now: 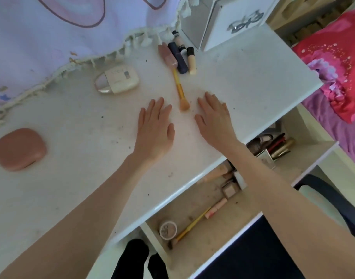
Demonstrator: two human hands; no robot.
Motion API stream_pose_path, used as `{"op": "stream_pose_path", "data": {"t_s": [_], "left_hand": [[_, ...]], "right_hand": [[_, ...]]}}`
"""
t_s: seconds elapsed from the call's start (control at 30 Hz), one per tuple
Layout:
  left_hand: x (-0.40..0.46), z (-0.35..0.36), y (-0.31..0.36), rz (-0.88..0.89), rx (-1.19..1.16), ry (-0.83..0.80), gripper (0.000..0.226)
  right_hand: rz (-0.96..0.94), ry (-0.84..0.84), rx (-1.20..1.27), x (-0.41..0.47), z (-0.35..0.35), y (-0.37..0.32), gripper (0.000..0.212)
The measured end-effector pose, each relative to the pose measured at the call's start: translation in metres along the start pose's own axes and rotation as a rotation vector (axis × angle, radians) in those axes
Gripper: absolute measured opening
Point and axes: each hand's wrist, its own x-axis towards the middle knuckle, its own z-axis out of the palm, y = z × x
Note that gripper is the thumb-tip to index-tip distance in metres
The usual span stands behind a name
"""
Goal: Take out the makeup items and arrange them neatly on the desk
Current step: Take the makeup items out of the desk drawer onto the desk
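My left hand (155,127) and my right hand (215,117) lie flat and empty on the white desk (243,81), one on each side of a yellow-handled makeup brush (179,89). Behind the brush lie a pink tube (168,56), a dark blue tube (177,57), a cream concealer tube (191,60) and a beige bottle (178,40), side by side. A cream compact (117,81) and a pink case (19,149) sit to the left. The open drawer (253,222) below holds a round jar (168,230), another brush (190,226), tubes and boxes.
A white box with a bow (239,21) stands at the desk's back right. A fringed lilac cloth (52,37) covers the back left. A red and purple bedspread (337,67) lies to the right. A dark chair (333,198) is below the drawer.
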Motion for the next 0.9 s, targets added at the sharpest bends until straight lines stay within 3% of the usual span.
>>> {"op": "stream_pose_path", "data": {"t_s": [0.37, 0.43, 0.53, 0.6, 0.67, 0.8, 0.9], "left_hand": [[-0.144, 0.022, 0.038, 0.116, 0.115, -0.064, 0.047], [-0.17, 0.027, 0.044, 0.181, 0.074, -0.044, 0.043], [-0.206, 0.043, 0.045, 0.342, 0.033, -0.033, 0.037], [-0.217, 0.053, 0.044, 0.347, 0.097, -0.16, 0.033], [-0.217, 0.066, 0.039, 0.235, 0.18, -0.334, 0.037], [-0.205, 0.086, 0.026, 0.117, 0.363, -0.472, 0.03], [-0.2, 0.091, 0.023, 0.071, 0.366, -0.619, 0.02]], "right_hand": [[-0.042, -0.008, 0.114, -0.17, 0.021, 0.007, 0.042], [-0.006, -0.07, 0.116, -0.19, 0.029, 0.014, 0.032], [-0.04, -0.305, -0.052, -0.201, 0.043, 0.032, 0.031], [-0.065, -0.43, -0.118, -0.195, 0.051, 0.044, 0.035], [-0.059, -0.522, -0.155, -0.185, 0.057, 0.05, 0.039], [-0.056, -0.72, -0.278, -0.172, 0.074, 0.054, 0.04], [-0.057, -0.792, -0.345, -0.172, 0.081, 0.054, 0.042]]}}
